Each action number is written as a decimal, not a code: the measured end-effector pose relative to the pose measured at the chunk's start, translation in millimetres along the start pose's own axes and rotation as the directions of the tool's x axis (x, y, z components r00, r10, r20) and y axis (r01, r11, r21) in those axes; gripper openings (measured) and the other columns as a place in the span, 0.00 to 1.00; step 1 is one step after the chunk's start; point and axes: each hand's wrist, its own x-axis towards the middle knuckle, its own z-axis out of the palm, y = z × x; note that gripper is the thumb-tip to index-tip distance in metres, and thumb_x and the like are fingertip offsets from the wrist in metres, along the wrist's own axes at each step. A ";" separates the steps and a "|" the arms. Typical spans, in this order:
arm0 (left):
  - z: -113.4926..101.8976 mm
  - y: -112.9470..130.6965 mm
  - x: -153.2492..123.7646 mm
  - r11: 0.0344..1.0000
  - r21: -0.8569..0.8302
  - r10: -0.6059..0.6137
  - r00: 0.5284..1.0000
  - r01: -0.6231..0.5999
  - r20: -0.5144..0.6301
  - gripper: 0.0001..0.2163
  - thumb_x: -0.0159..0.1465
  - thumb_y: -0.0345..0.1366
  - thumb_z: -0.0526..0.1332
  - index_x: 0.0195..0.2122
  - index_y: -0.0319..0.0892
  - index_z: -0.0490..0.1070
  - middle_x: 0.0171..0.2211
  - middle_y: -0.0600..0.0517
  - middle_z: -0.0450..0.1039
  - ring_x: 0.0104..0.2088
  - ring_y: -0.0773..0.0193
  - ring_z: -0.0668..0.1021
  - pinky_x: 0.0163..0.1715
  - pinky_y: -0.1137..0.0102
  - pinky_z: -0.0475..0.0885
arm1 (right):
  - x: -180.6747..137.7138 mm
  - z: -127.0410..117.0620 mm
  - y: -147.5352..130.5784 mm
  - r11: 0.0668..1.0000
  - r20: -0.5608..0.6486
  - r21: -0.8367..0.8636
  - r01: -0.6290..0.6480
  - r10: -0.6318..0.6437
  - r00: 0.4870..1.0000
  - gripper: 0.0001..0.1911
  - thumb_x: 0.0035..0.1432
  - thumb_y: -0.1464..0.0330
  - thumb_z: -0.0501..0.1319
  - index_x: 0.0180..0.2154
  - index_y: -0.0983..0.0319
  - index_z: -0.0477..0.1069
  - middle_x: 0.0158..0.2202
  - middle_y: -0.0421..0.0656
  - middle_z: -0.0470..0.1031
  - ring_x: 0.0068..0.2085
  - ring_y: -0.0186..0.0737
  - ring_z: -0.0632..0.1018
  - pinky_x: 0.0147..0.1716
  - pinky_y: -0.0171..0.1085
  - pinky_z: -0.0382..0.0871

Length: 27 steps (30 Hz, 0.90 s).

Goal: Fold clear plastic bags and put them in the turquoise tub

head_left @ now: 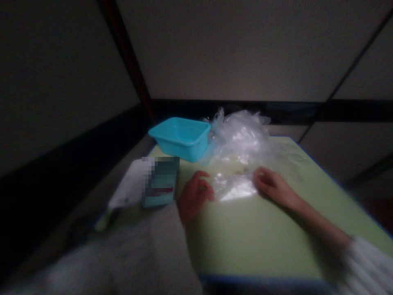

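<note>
Green table [260, 241]: the bag [235, 190] lies mid-table, back from the near edge, left hand [196, 193] loosely curled, fingers apart, right hand [270, 185] bunched narrow opposite, pinch unclear; a loose hold could let slick plastic slip.

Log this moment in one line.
left hand: by left end of flat clear plastic | right hand: at its right end, grip unclear | blue basin, plastic heap: beyond, on table

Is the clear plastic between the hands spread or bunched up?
Spread: the clear plastic looks fairly flat between left hand and right hand, unlike the bunched heap behind. Folded double: cannot tell.
</note>
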 end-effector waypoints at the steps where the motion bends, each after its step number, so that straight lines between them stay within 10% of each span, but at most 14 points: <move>1: -0.2 1.3 0.1 1.000 0.006 -0.001 1.000 0.001 -0.017 0.14 0.53 0.31 0.56 0.42 0.42 0.58 0.23 0.59 0.71 0.22 0.68 0.77 0.19 0.78 0.64 | 1.3 2.0 1.3 1.000 -0.029 -0.026 0.000 0.000 1.000 0.09 0.54 0.62 0.55 0.34 0.61 0.59 0.19 0.34 0.62 0.19 0.30 0.62 0.16 0.30 0.54; 21: -3.2 4.5 2.9 1.000 0.007 -0.020 0.998 0.020 -0.053 0.15 0.53 0.31 0.58 0.41 0.42 0.57 0.26 0.59 0.70 0.21 0.69 0.77 0.20 0.75 0.70 | 0.3 9.5 -6.2 0.879 -0.171 -0.477 0.026 -0.122 0.978 0.11 0.53 0.70 0.54 0.40 0.64 0.66 0.30 0.47 0.74 0.31 0.44 0.74 0.31 0.40 0.66; 27: -2.4 3.3 2.7 0.999 0.046 -0.018 0.999 0.021 -0.049 0.14 0.54 0.32 0.57 0.41 0.41 0.57 0.28 0.57 0.70 0.21 0.68 0.77 0.15 0.79 0.65 | -5.7 13.8 -3.9 0.659 0.271 -0.616 0.433 -0.338 0.901 0.26 0.65 0.60 0.47 0.60 0.68 0.56 0.63 0.57 0.56 0.62 0.51 0.60 0.58 0.53 0.55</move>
